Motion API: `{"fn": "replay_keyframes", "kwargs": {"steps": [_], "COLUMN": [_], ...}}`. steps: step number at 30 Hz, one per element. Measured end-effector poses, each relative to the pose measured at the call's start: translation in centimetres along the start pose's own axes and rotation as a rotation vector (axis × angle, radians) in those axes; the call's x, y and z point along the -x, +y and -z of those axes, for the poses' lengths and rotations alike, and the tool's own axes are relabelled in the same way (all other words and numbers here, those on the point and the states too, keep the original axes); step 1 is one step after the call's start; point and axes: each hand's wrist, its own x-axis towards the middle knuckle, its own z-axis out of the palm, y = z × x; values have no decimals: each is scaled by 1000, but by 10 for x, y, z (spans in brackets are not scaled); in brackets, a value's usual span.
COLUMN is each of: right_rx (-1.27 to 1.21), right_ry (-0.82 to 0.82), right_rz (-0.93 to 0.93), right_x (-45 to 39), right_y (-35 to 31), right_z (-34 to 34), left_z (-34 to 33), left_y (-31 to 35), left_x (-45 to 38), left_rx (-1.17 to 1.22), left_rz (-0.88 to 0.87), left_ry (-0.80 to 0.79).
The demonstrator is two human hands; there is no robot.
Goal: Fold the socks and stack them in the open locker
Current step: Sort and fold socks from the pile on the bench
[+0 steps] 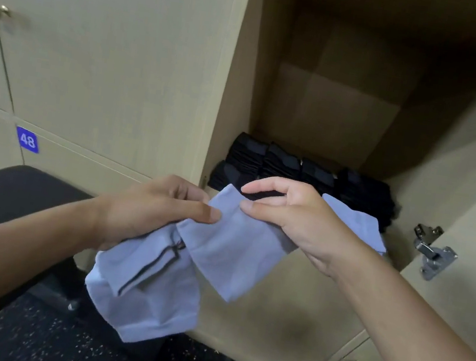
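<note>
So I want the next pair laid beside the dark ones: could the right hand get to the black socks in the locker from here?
Probably yes. The right hand is just in front of the black socks, the locker is open, nothing blocks it; but it is pinching the light blue socks.

light blue-grey socks (pixel 220 252) bunched and partly folded, held mid-air in front of open locker (pixel 317 115), one piece hanging low with dark trim, folded black socks (pixel 303 171) in row on locker floor at back
</note>
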Motion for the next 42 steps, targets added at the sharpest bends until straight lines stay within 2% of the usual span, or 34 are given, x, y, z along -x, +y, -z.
{"fn": "replay_keyframes", "kwargs": {"steps": [3,5,10,14,18,24,29,33,42], "right_rx": [24,-46,-440,-538,-429,-182,-76,-85,-97], "right_ry": [81,100,78,-32,147,243,217,202,576], "right_rz": [-32,-78,-186,-194,-102,-9,-23,-47,-76], "right_x": [1,2,8,12,12,14,22,28,13], "right_y": [0,2,0,5,12,22,32,34,41], "right_z": [3,7,9,-2,-13,-9,12,35,124], "left_z": [-2,-3,-5,-14,-20,-24,-34,-46,-61], "left_y": [0,0,-5,-8,-14,-21,-23,-26,-26], "left_x": [-2,-4,-9,-12,-15,-26,-35,-43,-49], "left_rx": [-12,14,24,34,22,-7,-87,-80,-255], "left_rz": [-14,-30,-106,-135,-143,-98,-122,-147,-155], "left_ry": [67,127,298,395,456,445,420,406,379]}}
